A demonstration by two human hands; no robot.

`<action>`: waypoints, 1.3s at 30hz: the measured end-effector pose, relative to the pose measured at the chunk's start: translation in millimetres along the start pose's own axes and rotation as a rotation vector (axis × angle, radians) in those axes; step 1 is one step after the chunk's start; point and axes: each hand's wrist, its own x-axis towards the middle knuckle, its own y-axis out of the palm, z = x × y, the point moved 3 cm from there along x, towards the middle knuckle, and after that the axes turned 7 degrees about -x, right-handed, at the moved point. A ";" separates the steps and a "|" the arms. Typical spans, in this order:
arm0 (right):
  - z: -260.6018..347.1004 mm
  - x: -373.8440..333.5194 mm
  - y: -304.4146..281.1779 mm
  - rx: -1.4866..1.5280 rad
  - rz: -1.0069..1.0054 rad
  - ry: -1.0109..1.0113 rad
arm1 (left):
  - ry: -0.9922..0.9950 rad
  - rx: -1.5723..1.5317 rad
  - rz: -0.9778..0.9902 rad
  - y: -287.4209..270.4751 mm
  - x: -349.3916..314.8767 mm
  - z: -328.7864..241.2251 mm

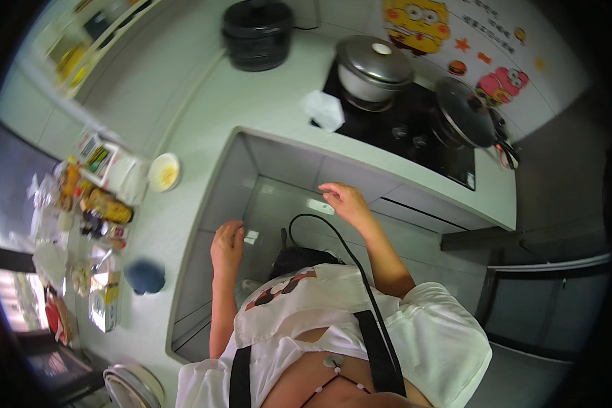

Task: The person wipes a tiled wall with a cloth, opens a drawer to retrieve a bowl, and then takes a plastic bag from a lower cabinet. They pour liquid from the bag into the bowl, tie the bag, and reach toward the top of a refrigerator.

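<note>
Both of my hands are raised over the floor, inside the bend of the countertop (204, 177). My left hand (228, 245) is beside the counter's left inner edge, its fingers loosely bent and nothing in them. Farther right, my right hand (345, 202) reaches forward near the cabinet front below the hob. Its fingers are stretched out to the left and look empty. Neither hand touches anything. Nearest the left hand on the counter are a dark blue rounded object (145, 276), blurred, and a small white bowl (164, 173) with yellow contents.
A lidded steel pot (372, 71) and a lidded frying pan (466, 112) stand on the black hob (394, 129). By its left corner lies a white sheet (324, 111). A black pot (257, 37) stands at the back. Several bottles (109, 204) and packages crowd the left side; stacked basins (132, 386) are below.
</note>
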 end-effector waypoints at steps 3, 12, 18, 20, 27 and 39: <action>-64.1 -3.3 -58.0 0.065 -0.114 0.038 | 0.077 -0.113 0.092 86.2 17.9 -32.1; -248.1 -52.9 -148.4 0.567 -0.388 0.506 | -0.113 -0.268 0.562 261.4 85.8 -122.6; -294.0 -76.8 -176.2 0.769 -0.552 0.682 | -0.051 -0.495 0.750 364.6 118.1 -151.7; -305.2 -80.1 -191.9 0.793 -0.582 0.681 | -0.016 -0.553 0.854 401.7 122.9 -173.3; -360.4 -114.4 -229.1 0.890 -0.602 0.784 | 0.067 -0.580 1.030 493.7 139.5 -236.4; -464.4 -186.2 -295.2 1.013 -0.522 0.978 | -0.334 -0.686 0.999 578.9 76.8 -286.2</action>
